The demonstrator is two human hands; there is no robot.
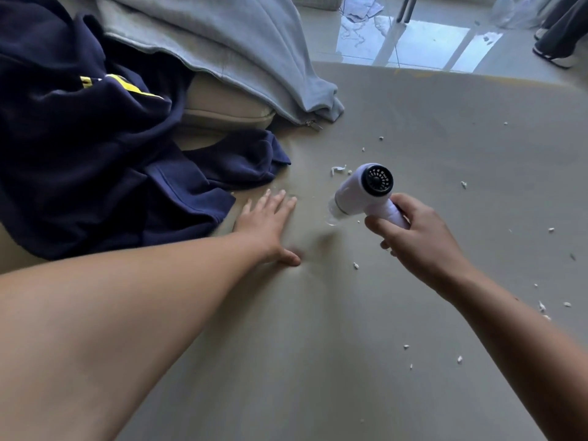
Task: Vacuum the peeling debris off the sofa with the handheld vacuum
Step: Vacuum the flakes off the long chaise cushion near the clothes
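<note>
While the right hand [413,237] grips the handle of the white handheld vacuum [366,192] with its fingers curled round it, the left hand [267,227] lies flat on the sofa [302,361] just left of the vacuum, fingers straight and spread, grasping nothing. The vacuum hangs tilted over the grey-brown seat, its black vented rear end turned up toward the camera and its clear nozzle pointing down and to the left, close to the fabric; whether the nozzle touches the seat cannot be told. White peeling debris [355,266] lies scattered round the vacuum: a larger curled shred [338,169] just beyond its body, small flakes to its right, and more on the near side of it, beside the right forearm. Left of the vacuum, past the flat hand, a crumpled navy hoodie [95,160] with yellow print covers the seat. Beyond and left of the vacuum a pale grey-blue garment [238,49] drapes over a beige cushion [222,106]. Far beyond the vacuum, past the sofa's edge, a glossy floor [429,43] shows, with dark trouser legs [560,30] at its right.
</note>
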